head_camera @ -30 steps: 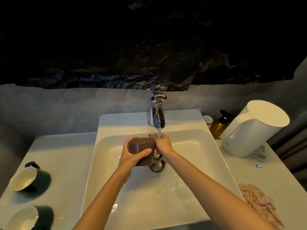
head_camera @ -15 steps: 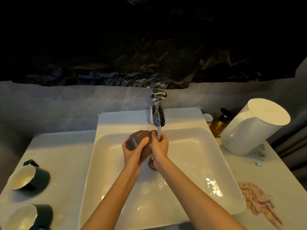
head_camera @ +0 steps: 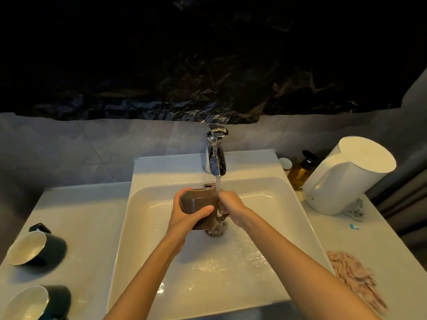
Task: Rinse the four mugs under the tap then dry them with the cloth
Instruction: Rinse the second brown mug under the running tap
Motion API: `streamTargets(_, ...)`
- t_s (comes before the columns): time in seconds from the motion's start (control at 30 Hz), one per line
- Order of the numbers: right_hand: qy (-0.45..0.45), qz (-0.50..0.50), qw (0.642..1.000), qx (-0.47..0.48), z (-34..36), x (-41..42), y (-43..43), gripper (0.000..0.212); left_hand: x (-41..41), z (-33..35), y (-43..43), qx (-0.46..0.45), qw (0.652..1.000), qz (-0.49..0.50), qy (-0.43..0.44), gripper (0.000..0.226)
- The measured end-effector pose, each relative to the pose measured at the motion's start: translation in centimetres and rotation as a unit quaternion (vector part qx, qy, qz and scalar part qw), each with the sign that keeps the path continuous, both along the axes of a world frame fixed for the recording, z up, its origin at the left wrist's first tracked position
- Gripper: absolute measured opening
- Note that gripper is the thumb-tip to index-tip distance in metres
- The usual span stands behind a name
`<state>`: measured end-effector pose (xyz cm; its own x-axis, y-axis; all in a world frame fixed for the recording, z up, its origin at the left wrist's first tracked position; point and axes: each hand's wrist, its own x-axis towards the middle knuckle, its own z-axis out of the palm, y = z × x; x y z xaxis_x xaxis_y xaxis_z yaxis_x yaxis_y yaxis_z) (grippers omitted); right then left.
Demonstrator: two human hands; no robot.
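Observation:
A brown mug (head_camera: 200, 200) is held over the white sink (head_camera: 277, 195), just under the running chrome tap (head_camera: 216, 153). My left hand (head_camera: 187, 213) grips the mug's body, thumb across its front. My right hand (head_camera: 231, 204) is at the mug's right side with fingers curled on it, and the water stream lands on that hand. Two dark green mugs with pale insides lie on their sides on the left counter, one (head_camera: 37, 247) behind the other (head_camera: 34, 302). A pink cloth (head_camera: 355, 278) lies crumpled on the right counter.
A white kettle (head_camera: 346, 176) stands on the right counter beside an amber pump bottle (head_camera: 300, 169) and a small white-lidded jar (head_camera: 285, 163). A small blue scrap (head_camera: 352, 226) lies near the kettle. Black plastic sheeting covers the wall above the tiles.
The mug was tipped with its base toward me half a second ago; now it is turned back more upright under the stream, both hands still on it.

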<state>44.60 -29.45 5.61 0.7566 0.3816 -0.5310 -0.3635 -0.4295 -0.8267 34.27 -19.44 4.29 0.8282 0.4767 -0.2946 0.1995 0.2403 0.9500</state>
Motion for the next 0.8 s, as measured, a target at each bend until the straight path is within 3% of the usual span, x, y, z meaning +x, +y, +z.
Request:
streamTargets(0.07, 0.032, -0.085, 0.995, 0.049, -0.7, -0.6, -0.2, 0.033, 0.2, 0.1, -0.4, 0.011, 0.999, 0.043, -0.003, 0.096)
streamTargets(0.17, 0.064, -0.157, 0.977, 0.133, -0.8, -1.4, -0.3, 0.038, 0.3, -0.6, -0.5, -0.098, 0.990, 0.098, 0.016, 0.093)
streamTargets(0.27, 0.074, -0.174, 0.971, 0.143, -1.2, -2.3, -0.9, 0.041, 0.2, -0.9, -0.5, -0.303, 0.948, 0.088, 0.026, 0.060)
streamTargets(0.33, 0.085, -0.169, 0.969, 0.162, -1.6, -2.9, -1.1, 0.040, 0.4, -0.5, -0.7, -0.358, 0.930, 0.084, 0.012, 0.039)
streamTargets(0.43, 0.066, -0.120, 0.976, 0.172, -1.5, -3.7, -2.0, 0.036, 1.0, -0.3, -0.1, -0.329, 0.940, 0.088, -0.009, 0.034)
streamTargets(0.53, -0.127, 0.021, 0.991, 0.025, -2.5, -3.7, -3.6, 0.018, 1.3, 0.4, 0.6, -0.247, 0.965, 0.084, 0.013, 0.032)
streamTargets(0.6, -0.234, 0.060, 0.970, -0.019, -2.9, -3.6, -4.6, 0.034, 1.5, 0.5, 1.1, -0.200, 0.977, 0.074, 0.026, 0.031)
streamTargets(0.67, -0.303, 0.111, 0.946, 0.006, -2.5, -4.0, -4.9, 0.050, 1.7, 0.7, 1.3, -0.176, 0.981, 0.066, 0.040, 0.031)
streamTargets(0.8, -0.392, 0.218, 0.893, -0.020, -1.7, -5.4, -3.9, 0.056, 1.9, 0.7, 1.3, -0.148, 0.987, 0.033, 0.063, 0.033)
